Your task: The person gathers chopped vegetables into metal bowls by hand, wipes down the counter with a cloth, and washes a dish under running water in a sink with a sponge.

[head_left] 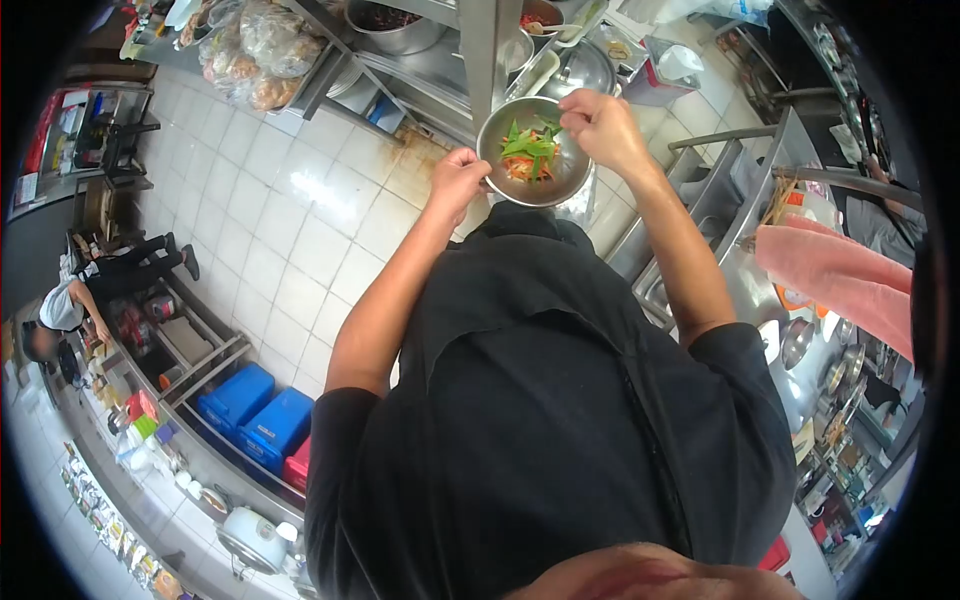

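A round metal bowl [492,140] is in front of my body, at the top middle of the head view. In it lie green leaf pieces [531,143] on top of thin orange shreds [525,168]. My left hand [461,182] grips the bowl's left rim, thumb and fingers closed on it. Over the upper right rim is my right hand [600,128], its fingers drawn together in a pinch. Whether anything is between those fingertips, I cannot make out.
Ahead stands a metal shelf unit with a post [478,55], a large pot [395,30] and bagged food [262,50]. Metal sinks [715,190] and a pink towel [835,275] are on the right. Blue bins [275,428] sit under the left counter, near another person [68,305].
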